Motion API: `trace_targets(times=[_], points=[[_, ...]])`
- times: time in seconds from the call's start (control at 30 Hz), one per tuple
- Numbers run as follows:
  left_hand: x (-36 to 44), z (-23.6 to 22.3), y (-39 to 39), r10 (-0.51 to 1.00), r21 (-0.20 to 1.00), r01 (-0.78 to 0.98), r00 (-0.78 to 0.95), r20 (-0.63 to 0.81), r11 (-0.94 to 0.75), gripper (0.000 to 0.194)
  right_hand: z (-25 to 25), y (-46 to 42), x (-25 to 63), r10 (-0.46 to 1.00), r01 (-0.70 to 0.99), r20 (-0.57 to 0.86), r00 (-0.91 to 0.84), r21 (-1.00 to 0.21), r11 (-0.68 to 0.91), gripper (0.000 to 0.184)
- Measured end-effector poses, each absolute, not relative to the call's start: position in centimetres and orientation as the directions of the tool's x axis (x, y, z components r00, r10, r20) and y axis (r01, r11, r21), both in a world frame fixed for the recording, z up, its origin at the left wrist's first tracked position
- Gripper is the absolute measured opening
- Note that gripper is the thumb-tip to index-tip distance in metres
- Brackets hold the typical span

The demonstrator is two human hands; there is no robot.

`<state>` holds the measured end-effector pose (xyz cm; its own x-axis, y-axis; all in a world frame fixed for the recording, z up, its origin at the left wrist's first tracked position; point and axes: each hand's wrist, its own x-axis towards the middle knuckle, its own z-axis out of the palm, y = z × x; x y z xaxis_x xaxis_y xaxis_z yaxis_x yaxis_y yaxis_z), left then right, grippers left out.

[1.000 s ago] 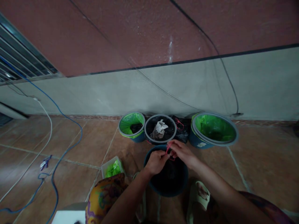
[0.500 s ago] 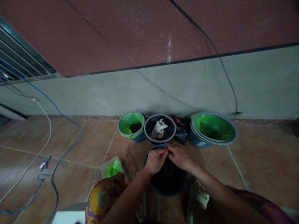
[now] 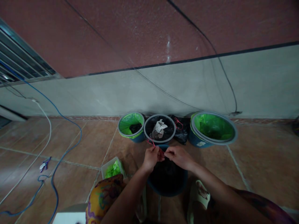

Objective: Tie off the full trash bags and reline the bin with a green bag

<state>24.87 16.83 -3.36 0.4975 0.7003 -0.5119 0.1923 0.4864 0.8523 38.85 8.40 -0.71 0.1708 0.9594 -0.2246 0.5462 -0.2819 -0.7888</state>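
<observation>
A dark blue bin (image 3: 167,183) with a black bag inside stands on the tiled floor right in front of me. Both my hands hover over its far rim. My left hand (image 3: 151,158) pinches a thin red drawstring (image 3: 151,143) of the bag, one end sticking out to the upper left. My right hand (image 3: 179,156) grips the same string close beside it, fingertips nearly touching the left hand.
Against the wall stand a small green-lined bin (image 3: 131,126), a black-lined bin (image 3: 160,128) holding crumpled paper, a tied black bag (image 3: 181,130) and a large green-lined bin (image 3: 213,129). A white box of green bags (image 3: 112,168) sits left. Blue and white cables (image 3: 58,155) cross the floor.
Both hands have shifted slightly left over the bin's rim. The red string, first bunched between the fingers, now sticks out to the upper left of the left hand.
</observation>
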Motion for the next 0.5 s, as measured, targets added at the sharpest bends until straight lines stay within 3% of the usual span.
trace_targets(times=[0.17, 0.27, 0.5], points=[[24.70, -2.87, 16.94, 0.707, 0.854, 0.131, 0.505, -0.494, 0.503, 0.042, -0.20, 8.25, 38.78, 0.956, 0.540, -0.266, 0.121, -0.790, -0.289, 0.027], [24.47, -2.53, 17.06, 0.697, 0.878, 0.103, 0.568, -0.439, 0.468, 0.031, -0.14, 8.14, 38.61, 0.945, 0.602, -0.310, 0.102, -0.737, -0.307, 0.026], [24.25, -2.77, 17.85, 0.674, 0.960, 0.179, 0.683, -0.280, 0.217, 0.012, -1.10, 8.14, 39.00, 0.928, 0.692, -0.322, 0.189, -0.627, -0.358, 0.026]])
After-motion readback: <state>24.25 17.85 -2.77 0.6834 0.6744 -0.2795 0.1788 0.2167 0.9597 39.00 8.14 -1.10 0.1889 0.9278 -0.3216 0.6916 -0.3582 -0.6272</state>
